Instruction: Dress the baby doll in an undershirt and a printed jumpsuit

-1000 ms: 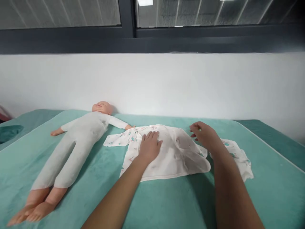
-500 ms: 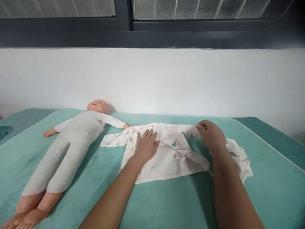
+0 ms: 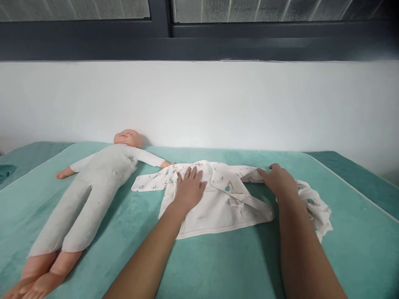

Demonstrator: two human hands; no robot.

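Observation:
A small white baby shirt (image 3: 224, 203) with a teal print lies spread on the teal mat (image 3: 218, 265). My left hand (image 3: 188, 189) lies flat on the shirt's left half, fingers stretched out, just below the collar label. My right hand (image 3: 278, 179) rests on the shirt's right sleeve, fingers lowered onto the cloth and pressing it down. A baby doll (image 3: 93, 182) in a pale grey suit lies on its back to the left, one arm reaching to the shirt's left sleeve.
A second printed white cloth (image 3: 316, 209) lies bunched to the right of my right forearm. A white wall (image 3: 199, 104) rises right behind the mat, with a dark window frame (image 3: 199, 41) above. Darker teal bedding (image 3: 352, 174) shows at both sides.
My right hand drew the shirt's right flap open to the right, then lowered onto the sleeve and flattened. My left hand stayed flat on the shirt. The doll has not moved.

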